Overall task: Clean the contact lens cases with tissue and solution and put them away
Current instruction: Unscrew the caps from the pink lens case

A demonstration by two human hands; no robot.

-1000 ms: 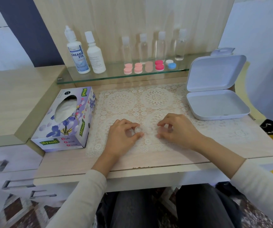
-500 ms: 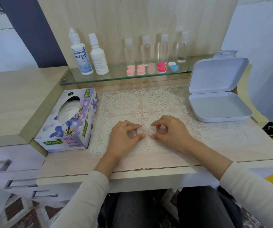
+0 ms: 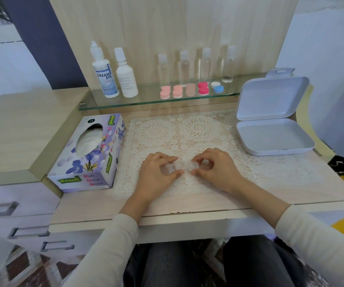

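Observation:
A clear, see-through contact lens case (image 3: 184, 165) lies on the lace mat (image 3: 187, 137) in the middle of the desk. My left hand (image 3: 156, 175) pinches its left end between thumb and fingers, and my right hand (image 3: 216, 168) pinches its right end. Several coloured lens cases, among them pink ones (image 3: 165, 92), a red one (image 3: 203, 88) and a blue-and-white one (image 3: 217, 87), sit on the glass shelf (image 3: 146, 102). A solution bottle marked DREAM EYE (image 3: 103, 73) and a plain white bottle (image 3: 125, 76) stand at the shelf's left. A tissue box (image 3: 90, 154) lies left of the mat.
An open white hinged box (image 3: 270, 129) sits at the right of the desk, nothing visible inside it. Several small clear bottles (image 3: 205, 65) line the shelf's back. A higher wooden counter (image 3: 22, 125) with drawers borders the left side.
My two hands have drawn closer together on the mat and now both pinch the clear lens case between them. The view has shifted slightly.

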